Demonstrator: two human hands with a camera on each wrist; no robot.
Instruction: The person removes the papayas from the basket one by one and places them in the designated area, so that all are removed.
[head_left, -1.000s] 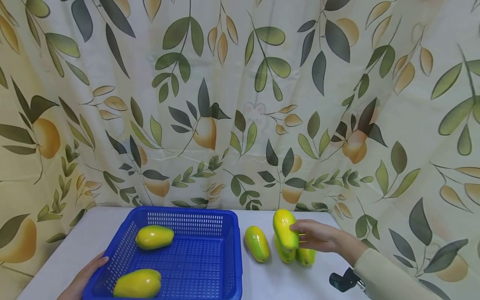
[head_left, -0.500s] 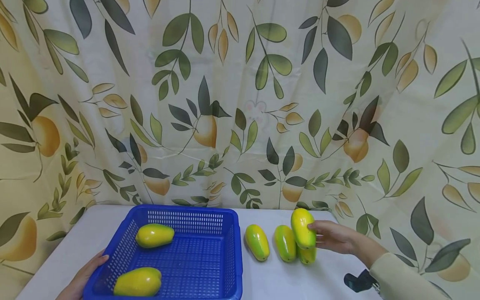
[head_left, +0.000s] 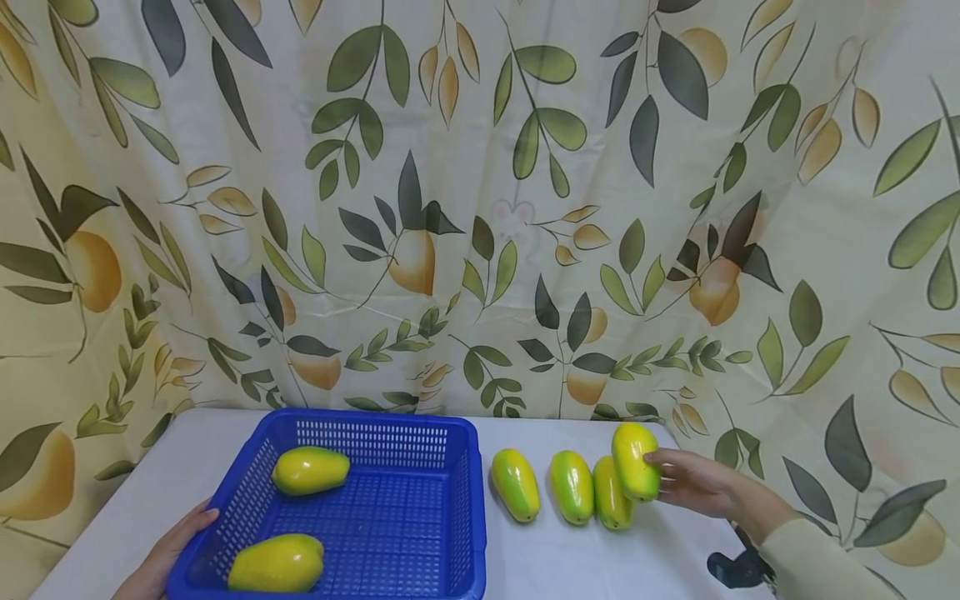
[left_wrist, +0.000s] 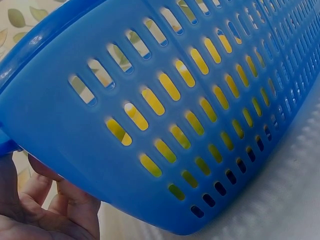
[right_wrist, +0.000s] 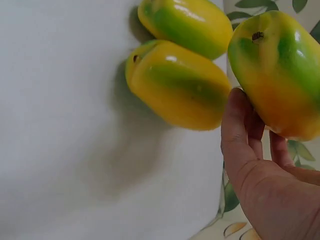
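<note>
My right hand (head_left: 697, 482) grips a yellow-green papaya (head_left: 636, 461), fingers and thumb at its right side, raised above the table. In the right wrist view this papaya (right_wrist: 277, 75) shows its dark stem end. Just left of it, a papaya (head_left: 612, 493) on the table is partly overlapped by the held one. Two more papayas, one in the middle (head_left: 572, 487) and one further left (head_left: 515, 485), lie beside it. My left hand (head_left: 168, 554) holds the left rim of a blue plastic basket (head_left: 480, 508); its curled fingers (left_wrist: 75, 202) show at the basket's edge in the left wrist view.
Inside the basket lie a far papaya (head_left: 311, 471) and a near papaya (head_left: 276, 564). Basket and fruit stand on a white-covered table (head_left: 540, 567). A leaf-and-fruit patterned curtain (head_left: 480, 208) hangs right behind it. A dark device (head_left: 731, 570) sits at my right wrist.
My right hand has carried the papaya to the right, past the middle papaya and then the rightmost one, uncovering them. My left hand and the basket have stayed put.
</note>
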